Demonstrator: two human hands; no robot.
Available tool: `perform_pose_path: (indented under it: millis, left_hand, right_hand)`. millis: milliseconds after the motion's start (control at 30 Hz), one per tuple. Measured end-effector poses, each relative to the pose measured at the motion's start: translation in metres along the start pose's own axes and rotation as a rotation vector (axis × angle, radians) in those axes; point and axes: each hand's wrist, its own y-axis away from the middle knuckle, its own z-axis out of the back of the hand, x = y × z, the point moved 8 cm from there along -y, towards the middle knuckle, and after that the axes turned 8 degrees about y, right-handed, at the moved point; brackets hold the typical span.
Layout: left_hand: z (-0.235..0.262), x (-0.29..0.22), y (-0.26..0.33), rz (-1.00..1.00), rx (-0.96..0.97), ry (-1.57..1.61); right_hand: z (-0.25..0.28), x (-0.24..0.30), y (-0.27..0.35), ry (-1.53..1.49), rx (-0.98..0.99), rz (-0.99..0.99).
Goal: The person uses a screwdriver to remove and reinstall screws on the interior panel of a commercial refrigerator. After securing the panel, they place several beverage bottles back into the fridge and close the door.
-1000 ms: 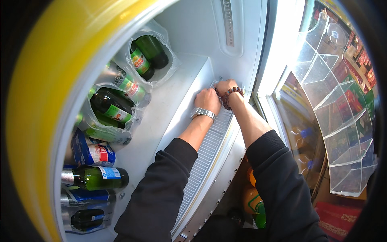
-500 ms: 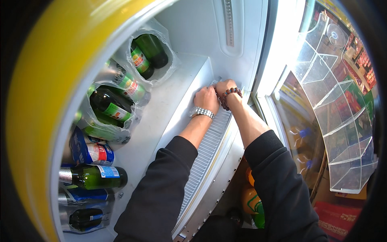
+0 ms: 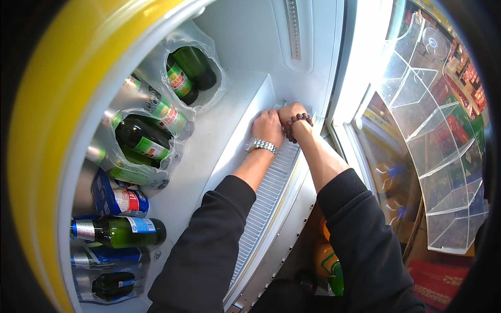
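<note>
Inside an opened fridge, a long white wire shelf (image 3: 264, 208) runs away from me. At its far end, by the white inner wall, my two hands are side by side. My left hand (image 3: 267, 127), with a metal watch at the wrist, is closed with its knuckles up. My right hand (image 3: 291, 112), with a dark bead bracelet at the wrist, is closed just right of it and touches or nearly touches it. Both sets of fingertips are hidden, so what they grip at the shelf's corner cannot be made out.
Left of the shelf are plastic-wrapped green bottles (image 3: 141, 136), a blue pack (image 3: 120, 195) and a lying green bottle (image 3: 130, 231). The glass door (image 3: 383, 161) stands open at right, with a clear compartment tray (image 3: 443, 172) beyond. Orange bottles (image 3: 326, 258) are below my right arm.
The view has shifted slightly. Both hands stay at the shelf's far end with almost no visible movement.
</note>
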Motion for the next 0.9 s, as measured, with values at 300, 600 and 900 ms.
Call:
perform_pose_path:
  millis: [300,600,900]
  left_hand:
    - [0.009,-0.001,-0.003,0.137,0.016,0.022]
    - [0.048,-0.002,0.043,0.263,-0.191,0.13]
    - [0.108,-0.076,0.123,0.5,-0.441,0.972]
  right_hand:
    - [0.005,0.014,0.003,0.223,0.014,0.158]
    - [0.033,-0.023,0.121,-0.786,-0.52,-0.373]
    - [-0.022,0.016,0.228,-0.625,-0.427,-0.134]
